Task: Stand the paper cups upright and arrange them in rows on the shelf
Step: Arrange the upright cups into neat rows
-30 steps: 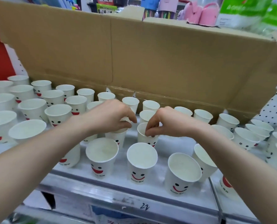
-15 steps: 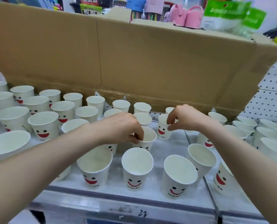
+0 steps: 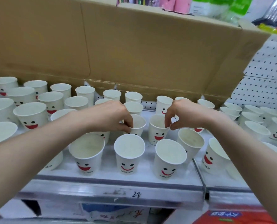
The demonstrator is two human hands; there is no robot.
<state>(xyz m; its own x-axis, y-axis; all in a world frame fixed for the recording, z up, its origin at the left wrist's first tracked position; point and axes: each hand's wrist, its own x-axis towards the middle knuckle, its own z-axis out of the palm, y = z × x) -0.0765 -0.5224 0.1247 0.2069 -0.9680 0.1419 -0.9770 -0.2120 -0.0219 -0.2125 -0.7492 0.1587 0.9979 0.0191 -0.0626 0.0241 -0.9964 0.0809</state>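
1. The left hand [image 3: 112, 115] pinches the rim of a white paper cup printed with a red smiling face [image 3: 139, 125], its fingers curled close.
2. The right hand [image 3: 188, 117] pinches the rim of a second white smiley paper cup [image 3: 157, 133] between finger and thumb.
3. Both cups stand upright on the pale metal shelf [image 3: 112, 183], side by side between the two sets of fingertips.
4. A hard pinch could buckle the thin rims.
5. The front-row cups [image 3: 129, 149] sit just below the fingers, so a low wrist could topple them.
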